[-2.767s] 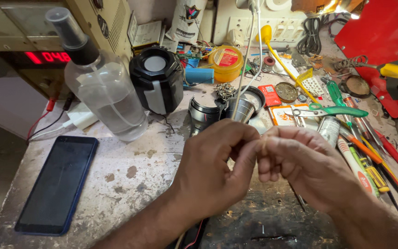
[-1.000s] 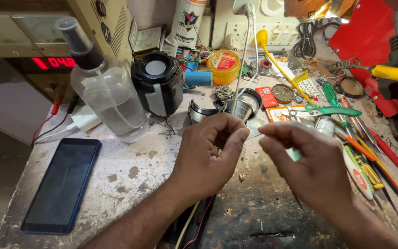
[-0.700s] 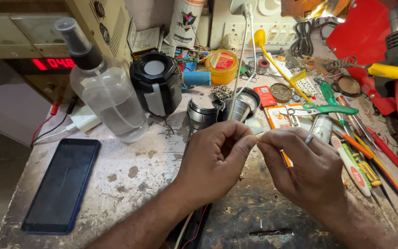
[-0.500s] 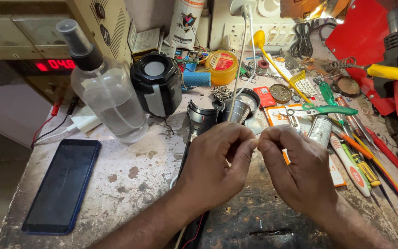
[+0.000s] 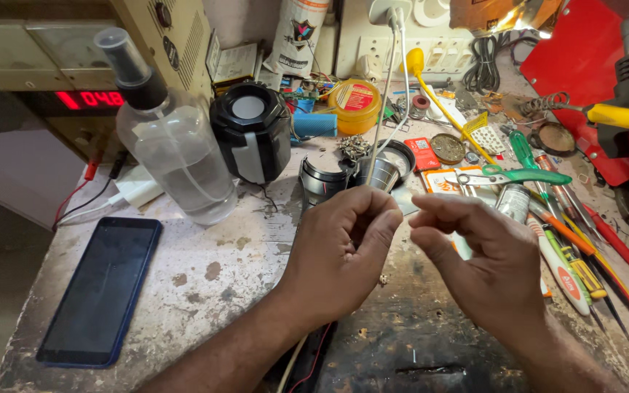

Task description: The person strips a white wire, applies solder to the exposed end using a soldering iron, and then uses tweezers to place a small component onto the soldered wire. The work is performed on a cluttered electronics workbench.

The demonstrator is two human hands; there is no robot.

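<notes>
At frame centre the left hand (image 5: 343, 247) has thumb and fingers pinched together on a thin white wire (image 5: 381, 124), which runs up to a plug at the upper edge. The right hand (image 5: 485, 258), just beside it, has its fingers loosely curled with the tips slightly apart, gripping nothing visible. The wire end is hidden in the pinch, so any work on it looks unfinished. Around them: a speaker (image 5: 250, 131) and spray bottle (image 5: 172, 145) upper left, a phone (image 5: 103, 287) lower left, scissors (image 5: 511, 176) right.
</notes>
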